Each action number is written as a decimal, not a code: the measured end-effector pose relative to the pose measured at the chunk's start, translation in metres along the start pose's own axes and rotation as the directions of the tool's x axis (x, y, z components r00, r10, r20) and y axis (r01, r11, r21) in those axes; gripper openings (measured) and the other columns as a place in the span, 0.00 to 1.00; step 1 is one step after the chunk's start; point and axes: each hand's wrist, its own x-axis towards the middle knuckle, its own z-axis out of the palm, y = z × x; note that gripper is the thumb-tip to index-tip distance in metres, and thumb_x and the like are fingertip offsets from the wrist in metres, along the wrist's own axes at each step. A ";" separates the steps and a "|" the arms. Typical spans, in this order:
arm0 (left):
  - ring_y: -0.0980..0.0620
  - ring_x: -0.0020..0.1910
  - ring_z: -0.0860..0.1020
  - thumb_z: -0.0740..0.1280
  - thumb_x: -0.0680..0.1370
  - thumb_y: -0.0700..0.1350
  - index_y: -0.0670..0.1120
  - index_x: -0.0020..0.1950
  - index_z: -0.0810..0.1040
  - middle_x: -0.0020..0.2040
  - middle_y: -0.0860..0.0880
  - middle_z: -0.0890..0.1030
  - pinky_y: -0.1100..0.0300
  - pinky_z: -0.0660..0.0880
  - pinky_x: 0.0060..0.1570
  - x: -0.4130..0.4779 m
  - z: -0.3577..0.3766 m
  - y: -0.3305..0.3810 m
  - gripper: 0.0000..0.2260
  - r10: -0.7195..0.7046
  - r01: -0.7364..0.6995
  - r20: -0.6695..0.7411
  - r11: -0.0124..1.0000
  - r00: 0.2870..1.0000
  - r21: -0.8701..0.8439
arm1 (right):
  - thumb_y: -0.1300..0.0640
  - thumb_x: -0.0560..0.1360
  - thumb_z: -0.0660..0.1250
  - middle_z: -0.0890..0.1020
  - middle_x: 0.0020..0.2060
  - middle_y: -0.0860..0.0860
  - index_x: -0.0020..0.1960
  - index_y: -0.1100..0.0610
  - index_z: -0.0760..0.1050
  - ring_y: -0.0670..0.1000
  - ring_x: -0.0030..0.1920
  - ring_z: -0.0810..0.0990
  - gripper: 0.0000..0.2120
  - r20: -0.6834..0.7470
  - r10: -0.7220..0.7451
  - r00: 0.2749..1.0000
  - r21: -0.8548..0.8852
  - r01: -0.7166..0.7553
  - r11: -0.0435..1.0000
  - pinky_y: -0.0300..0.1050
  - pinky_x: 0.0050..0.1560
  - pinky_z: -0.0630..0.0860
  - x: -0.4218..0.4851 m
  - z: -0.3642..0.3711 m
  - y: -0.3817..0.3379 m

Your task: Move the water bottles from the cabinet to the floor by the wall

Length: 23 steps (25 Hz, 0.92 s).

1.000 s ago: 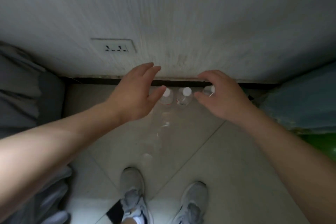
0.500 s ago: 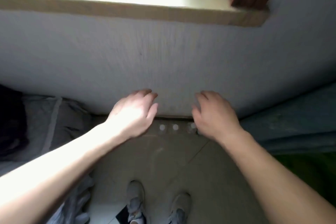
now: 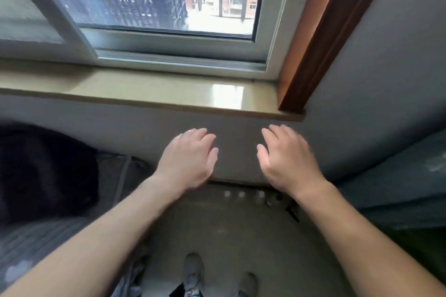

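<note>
At the foot of the grey wall, under the pale stone window sill, a short row of clear plastic water bottles with white caps stands upright on the beige tiled floor, close against the dark skirting strip. Three caps show plainly, just beside one another; a fourth shape further right, near the right wrist, is too blurred to name.

A second ago the view sat low over those bottles, with both hands hovering just above the caps; now the bottles look small and far below, the window has come into sight, and the hands are raised in front of the wall. I judge that the person has let go, stood up, and that this batch is delivered.

The left hand is palm-down with the fingers loosely spread and holds nothing. The right hand mirrors it, fingers relaxed and apart, also empty. Both are well clear of the bottles, and two grey sneakers stand apart from the row.

As for containers, the bottles are capped, and whether they hold water cannot be told from here. The cabinet is not in view, so how many remain in it is unknown. The likely next step is to turn back for more, taking care not to kick the row.
</note>
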 end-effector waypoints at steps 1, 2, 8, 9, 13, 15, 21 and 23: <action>0.42 0.61 0.76 0.49 0.76 0.56 0.43 0.62 0.78 0.61 0.44 0.79 0.48 0.72 0.62 -0.007 -0.011 0.003 0.27 -0.003 0.003 -0.004 1.000 1.000 0.008 | 0.46 0.74 0.50 0.79 0.52 0.54 0.55 0.59 0.75 0.59 0.56 0.75 0.23 -0.015 -0.010 1.000 0.001 0.010 1.000 0.56 0.59 0.73 -0.003 -0.013 -0.004; 0.42 0.62 0.75 0.49 0.76 0.56 0.43 0.63 0.78 0.62 0.44 0.79 0.48 0.72 0.62 -0.011 -0.022 0.006 0.27 -0.012 0.012 -0.007 1.000 1.000 0.009 | 0.46 0.73 0.50 0.79 0.51 0.54 0.54 0.59 0.75 0.58 0.55 0.75 0.22 -0.023 -0.012 1.000 0.002 0.013 1.000 0.55 0.57 0.73 -0.005 -0.025 -0.008; 0.45 0.68 0.70 0.50 0.78 0.56 0.45 0.69 0.73 0.68 0.45 0.74 0.50 0.66 0.68 -0.042 -0.072 0.028 0.27 -0.072 0.072 -0.036 0.997 0.997 -0.016 | 0.48 0.74 0.54 0.80 0.55 0.55 0.57 0.60 0.76 0.59 0.58 0.76 0.21 -0.059 0.020 0.998 0.040 -0.018 0.999 0.57 0.60 0.72 -0.038 -0.076 -0.016; 0.45 0.70 0.69 0.54 0.80 0.54 0.45 0.71 0.72 0.70 0.46 0.73 0.51 0.64 0.70 -0.048 -0.077 0.031 0.24 -0.092 0.090 -0.037 0.995 0.995 -0.040 | 0.48 0.74 0.55 0.80 0.55 0.56 0.57 0.60 0.77 0.59 0.58 0.76 0.22 -0.063 0.020 0.998 0.049 -0.017 0.999 0.57 0.60 0.73 -0.043 -0.081 -0.017; 0.46 0.71 0.68 0.53 0.77 0.54 0.45 0.71 0.72 0.71 0.46 0.72 0.49 0.63 0.71 -0.067 -0.094 0.047 0.25 -0.118 0.113 -0.087 0.992 0.989 -0.064 | 0.49 0.74 0.56 0.81 0.55 0.57 0.57 0.62 0.77 0.61 0.57 0.76 0.21 -0.113 0.039 0.993 0.116 -0.025 0.993 0.56 0.59 0.74 -0.062 -0.093 -0.015; 0.45 0.69 0.69 0.50 0.76 0.56 0.46 0.70 0.73 0.70 0.46 0.73 0.49 0.64 0.70 -0.074 -0.100 0.055 0.28 -0.125 0.118 -0.101 0.990 0.987 -0.071 | 0.50 0.75 0.57 0.80 0.56 0.58 0.58 0.62 0.77 0.61 0.59 0.75 0.20 -0.124 0.064 0.990 0.168 -0.043 0.985 0.55 0.61 0.72 -0.070 -0.098 -0.013; 0.47 0.71 0.66 0.58 0.81 0.50 0.46 0.71 0.71 0.71 0.46 0.71 0.53 0.60 0.70 -0.090 -0.106 0.070 0.20 -0.159 0.142 -0.126 0.981 0.979 -0.129 | 0.51 0.75 0.58 0.79 0.59 0.59 0.60 0.63 0.76 0.61 0.61 0.74 0.21 -0.147 0.111 0.983 0.219 -0.077 0.973 0.54 0.64 0.69 -0.090 -0.110 -0.005; 0.47 0.72 0.65 0.59 0.81 0.49 0.46 0.72 0.71 0.73 0.47 0.70 0.53 0.59 0.71 -0.095 -0.105 0.070 0.19 -0.165 0.142 -0.147 0.977 0.975 -0.158 | 0.50 0.75 0.57 0.80 0.58 0.59 0.59 0.63 0.77 0.61 0.61 0.75 0.21 -0.150 0.110 0.982 0.210 -0.077 0.975 0.55 0.64 0.70 -0.096 -0.112 -0.005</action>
